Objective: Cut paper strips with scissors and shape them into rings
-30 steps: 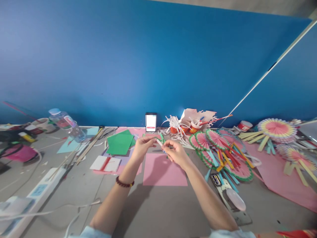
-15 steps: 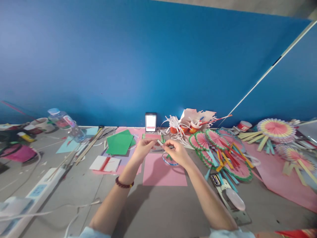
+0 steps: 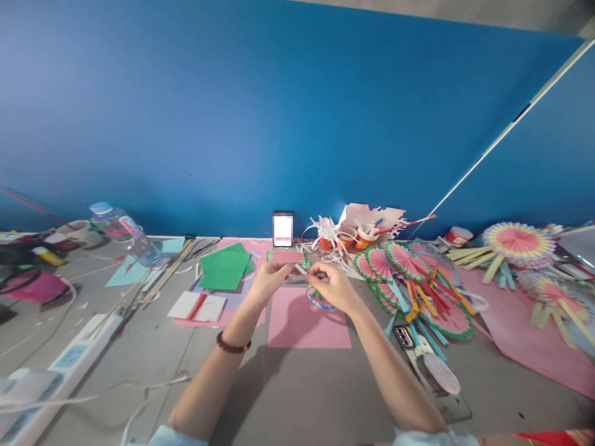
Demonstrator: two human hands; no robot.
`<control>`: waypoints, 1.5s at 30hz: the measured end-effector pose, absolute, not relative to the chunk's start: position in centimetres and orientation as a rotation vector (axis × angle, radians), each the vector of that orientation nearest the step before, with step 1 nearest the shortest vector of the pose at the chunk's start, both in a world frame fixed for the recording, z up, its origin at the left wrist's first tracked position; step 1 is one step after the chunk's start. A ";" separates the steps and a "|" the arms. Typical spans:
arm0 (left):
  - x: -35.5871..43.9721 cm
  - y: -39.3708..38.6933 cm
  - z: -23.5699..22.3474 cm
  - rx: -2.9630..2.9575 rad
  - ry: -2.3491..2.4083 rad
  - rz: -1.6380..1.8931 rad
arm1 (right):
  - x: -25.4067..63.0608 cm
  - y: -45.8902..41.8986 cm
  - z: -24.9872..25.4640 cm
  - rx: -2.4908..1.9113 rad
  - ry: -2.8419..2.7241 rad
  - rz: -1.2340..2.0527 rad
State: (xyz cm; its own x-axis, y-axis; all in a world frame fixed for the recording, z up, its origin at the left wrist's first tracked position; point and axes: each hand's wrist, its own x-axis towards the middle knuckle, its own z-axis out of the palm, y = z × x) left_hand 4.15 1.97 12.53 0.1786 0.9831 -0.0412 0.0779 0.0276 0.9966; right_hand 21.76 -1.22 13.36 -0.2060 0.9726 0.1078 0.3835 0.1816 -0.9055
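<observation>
Between my two hands is a short pale strip (image 3: 300,269), perhaps double-sided tape. My right hand (image 3: 331,285) pinches the strip's right end. My left hand (image 3: 272,280) is closed at its left end, its fingertips pressed together close to the strip. Below them a pink paper sheet (image 3: 307,328) lies flat on the table. A roll of tape (image 3: 317,301) with a blue-and-white rim sits on that sheet, partly behind my right hand. Just beyond my fingers lies a pleated pink-and-green paper piece (image 3: 286,256).
Green paper sheets (image 3: 225,267) and a white pad (image 3: 198,307) lie to the left, near a leaning plastic bottle (image 3: 125,232). A lit phone (image 3: 283,230) stands against the blue wall. Folded paper fans (image 3: 406,261) and another phone (image 3: 411,347) are to the right. A power strip (image 3: 74,356) is front left.
Both hands stay in nearly the same place. The pale strip between my fingers has tilted and shifted slightly downward.
</observation>
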 end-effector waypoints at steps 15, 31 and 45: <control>4.1 2.0 12.5 1.324 1.126 0.983 | 21.7 -1.2 13.1 -1.321 -1.699 0.956; 4.1 2.2 12.2 1.286 1.062 0.955 | 21.8 -1.1 13.1 -1.333 -1.707 0.905; 4.1 2.2 12.2 1.400 1.107 0.981 | 21.9 -1.0 13.0 -1.335 -1.728 0.920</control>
